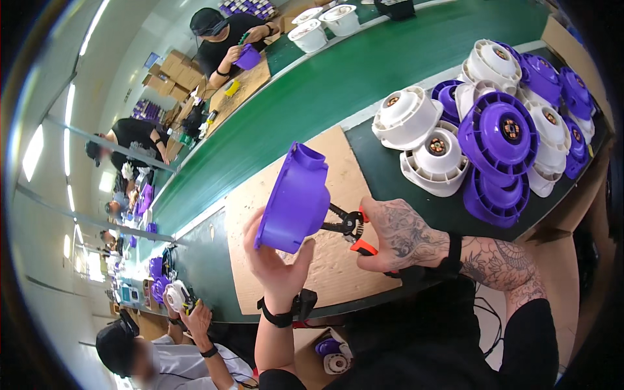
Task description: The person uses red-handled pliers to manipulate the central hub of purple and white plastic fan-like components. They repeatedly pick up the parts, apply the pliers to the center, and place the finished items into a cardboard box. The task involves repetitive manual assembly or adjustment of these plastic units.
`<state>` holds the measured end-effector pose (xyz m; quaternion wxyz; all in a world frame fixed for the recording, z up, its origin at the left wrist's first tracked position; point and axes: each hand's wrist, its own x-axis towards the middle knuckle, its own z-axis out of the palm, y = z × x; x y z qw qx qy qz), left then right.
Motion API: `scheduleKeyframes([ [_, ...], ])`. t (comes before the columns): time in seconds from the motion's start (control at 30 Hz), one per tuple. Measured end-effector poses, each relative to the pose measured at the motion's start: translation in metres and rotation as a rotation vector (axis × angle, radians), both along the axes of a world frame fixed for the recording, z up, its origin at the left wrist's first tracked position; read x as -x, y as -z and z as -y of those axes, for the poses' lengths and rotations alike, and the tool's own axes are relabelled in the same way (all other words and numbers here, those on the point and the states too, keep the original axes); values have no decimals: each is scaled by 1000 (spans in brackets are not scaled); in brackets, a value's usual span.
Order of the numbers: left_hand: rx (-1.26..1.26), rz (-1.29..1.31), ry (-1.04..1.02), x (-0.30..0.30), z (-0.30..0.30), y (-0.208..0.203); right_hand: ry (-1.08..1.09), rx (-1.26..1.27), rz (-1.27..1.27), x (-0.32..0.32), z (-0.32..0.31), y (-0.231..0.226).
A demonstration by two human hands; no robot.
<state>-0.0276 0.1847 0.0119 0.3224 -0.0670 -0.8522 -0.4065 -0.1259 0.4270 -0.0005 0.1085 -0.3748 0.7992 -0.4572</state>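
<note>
My left hand (pixel 281 265) grips a purple plastic housing (pixel 296 201) from below and holds it tilted over a brown board. A short round spout sticks up at the housing's top end. In my right hand (pixel 400 235) are pliers (pixel 351 224) with black jaws and red-orange handles, the handles spread apart. Their jaw tips reach the right side of the housing; whether they grip anything there is hidden.
Purple and white round housings (pixel 499 130) with copper coils are piled at the right. The brown board (pixel 260 292) lies on the table before a green conveyor belt (pixel 377 71). Co-workers sit across the belt and at the left. A carton (pixel 309 364) with parts stands below the table.
</note>
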Motion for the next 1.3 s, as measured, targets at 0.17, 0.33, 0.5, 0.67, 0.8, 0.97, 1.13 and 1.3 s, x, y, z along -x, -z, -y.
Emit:
scheduleKeyframes([
  [0.17, -314, -9, 62, 2, 5, 26, -416, 97, 674, 11, 3, 28],
  [0.33, -410, 26, 110, 9, 21, 31, -332, 143, 1089, 5, 9, 29],
  [0.5, -247, 137, 66, 26, 6, -19, -138, -205, 364, 9, 3, 16],
  [0.67, -333, 140, 80, 15, 16, 7, -293, 53, 678, 16, 2, 28],
  [0.8, -407, 306, -109, 6, 25, 39, -437, 172, 915, 18, -3, 13],
  [0.97, -275, 345, 76, 7, 15, -9, -319, 3, 686, 8, 1, 19],
  [1.13, -248, 154, 187, 17, 6, -35, -301, -69, 677, 15, 0, 15],
  [1.3, -166, -70, -31, 10, 8, 17, -303, 58, 781, 15, 2, 22],
])
